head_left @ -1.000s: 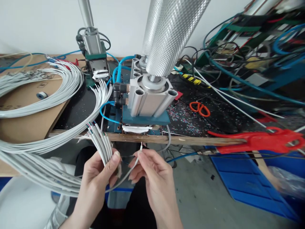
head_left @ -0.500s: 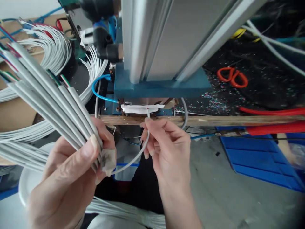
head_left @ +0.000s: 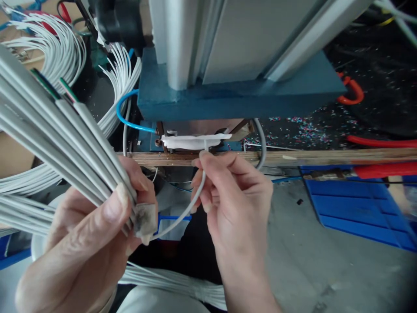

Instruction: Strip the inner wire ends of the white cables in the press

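My left hand is closed around a bundle of grey-white cables, several with coloured wire ends showing. Tape wraps one of its fingertips. A single grey cable curves from beside that finger to my right hand, which pinches it between thumb and fingers close to its end. The cable's tip meets a white padded strip at the front of a machine, under its blue steel plate. Whether the tip goes inside the machine is hidden.
Above the plate rises a grey metal column. Coiled white cables lie at the left, more cables below. Red-handled scissors and coloured scraps are on the bench, with its wooden edge in front. A blue crate stands lower right.
The view has shifted closer to the machine, whose plate now partly covers the scissors. The pinched cable end stays at the white strip, and both hands keep their hold.
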### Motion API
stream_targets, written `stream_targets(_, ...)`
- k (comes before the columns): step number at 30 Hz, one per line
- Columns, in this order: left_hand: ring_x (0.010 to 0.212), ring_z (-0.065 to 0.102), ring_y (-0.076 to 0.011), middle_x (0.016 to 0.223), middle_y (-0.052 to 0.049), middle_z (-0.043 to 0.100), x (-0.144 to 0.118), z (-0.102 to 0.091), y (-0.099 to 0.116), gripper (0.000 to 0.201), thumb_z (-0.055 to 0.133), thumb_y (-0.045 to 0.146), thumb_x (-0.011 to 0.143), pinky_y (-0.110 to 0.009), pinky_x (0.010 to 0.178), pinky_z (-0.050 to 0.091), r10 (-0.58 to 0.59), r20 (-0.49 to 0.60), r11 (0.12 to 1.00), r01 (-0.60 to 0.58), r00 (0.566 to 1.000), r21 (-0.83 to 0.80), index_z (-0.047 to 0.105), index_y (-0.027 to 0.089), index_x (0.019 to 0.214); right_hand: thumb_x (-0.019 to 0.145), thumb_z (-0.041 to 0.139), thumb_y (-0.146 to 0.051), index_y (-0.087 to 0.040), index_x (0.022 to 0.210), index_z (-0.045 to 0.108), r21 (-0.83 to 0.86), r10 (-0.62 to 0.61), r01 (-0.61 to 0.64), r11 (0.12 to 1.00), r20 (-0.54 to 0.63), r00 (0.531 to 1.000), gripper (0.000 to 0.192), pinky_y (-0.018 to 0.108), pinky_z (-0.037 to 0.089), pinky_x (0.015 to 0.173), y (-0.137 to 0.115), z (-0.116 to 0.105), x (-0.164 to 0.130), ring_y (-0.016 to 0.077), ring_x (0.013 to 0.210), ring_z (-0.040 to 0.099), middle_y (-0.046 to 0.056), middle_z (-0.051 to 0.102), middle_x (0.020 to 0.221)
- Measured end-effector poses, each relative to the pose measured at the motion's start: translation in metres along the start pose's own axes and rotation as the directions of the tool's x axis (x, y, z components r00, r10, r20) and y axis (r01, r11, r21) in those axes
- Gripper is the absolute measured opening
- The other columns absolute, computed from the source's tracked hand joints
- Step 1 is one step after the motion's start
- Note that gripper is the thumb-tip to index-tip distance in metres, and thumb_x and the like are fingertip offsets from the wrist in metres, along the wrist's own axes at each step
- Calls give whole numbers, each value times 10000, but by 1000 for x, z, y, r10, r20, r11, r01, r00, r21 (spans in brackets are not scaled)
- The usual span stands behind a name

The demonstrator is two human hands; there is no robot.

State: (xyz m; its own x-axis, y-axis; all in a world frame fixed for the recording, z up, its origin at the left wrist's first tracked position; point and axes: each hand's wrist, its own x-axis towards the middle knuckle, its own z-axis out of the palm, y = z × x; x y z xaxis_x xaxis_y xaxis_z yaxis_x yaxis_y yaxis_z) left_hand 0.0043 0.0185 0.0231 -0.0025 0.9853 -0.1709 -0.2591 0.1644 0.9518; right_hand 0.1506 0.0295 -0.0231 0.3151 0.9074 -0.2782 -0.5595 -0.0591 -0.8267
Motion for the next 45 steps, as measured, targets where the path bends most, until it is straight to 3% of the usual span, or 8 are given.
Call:
stream_targets(8, 428, 397, -72, 767, -17, 667, 1, 1, -4, 149, 791, 380, 860, -228, 334, 352, 9, 55, 1000, -11, 998, 28, 801, 232, 875, 871, 773, -265, -216, 635, 656, -44, -12, 12, 999, 3, 1000, 268, 164, 418, 336, 4, 1, 2, 55, 372, 527, -50, 650, 574)
stream_targets(21, 451, 447, -88, 750, -25, 653, -1, 2, -1, 148, 831, 355, 828, -238, 342, 356, -6, -5, 1000, 6, 1000, -9, 807, 212, 856, 868, 770, -276, -217, 634, 647, -98, -42, 42, 994, 3, 999, 271, 172, 416, 338, 3, 0, 3, 53, 371, 527, -57, 642, 563)
stream_targets(33, 491, 486, -81, 797, -19, 658, -4, 0, 5, 173, 806, 368, 851, -208, 406, 438, -93, 53, 996, 92, 994, 3, 774, 198, 860, 873, 783, -267, -210, 630, 661, -41, -30, 31, 999, 27, 999, 277, 162, 424, 337, 5, -1, 6, 58, 369, 549, -49, 678, 576)
stream_targets(40, 551, 506, -89, 766, -25, 657, -10, 7, -6, 109, 824, 307, 841, -164, 463, 436, -129, -21, 980, 124, 991, -156, 806, 226, 910, 927, 756, -244, -206, 739, 698, -211, -194, 215, 954, 112, 974, 201, 156, 474, 408, 14, -14, -11, 55, 412, 576, -47, 697, 612)
stream_targets(45, 540, 512, -73, 747, -9, 648, -15, 5, -13, 136, 794, 284, 861, -142, 475, 423, -191, -7, 964, 186, 982, -190, 798, 233, 987, 945, 693, -130, -202, 786, 681, -295, -368, 421, 858, 220, 904, 175, 166, 492, 465, 27, -31, -25, 64, 451, 604, -53, 671, 624)
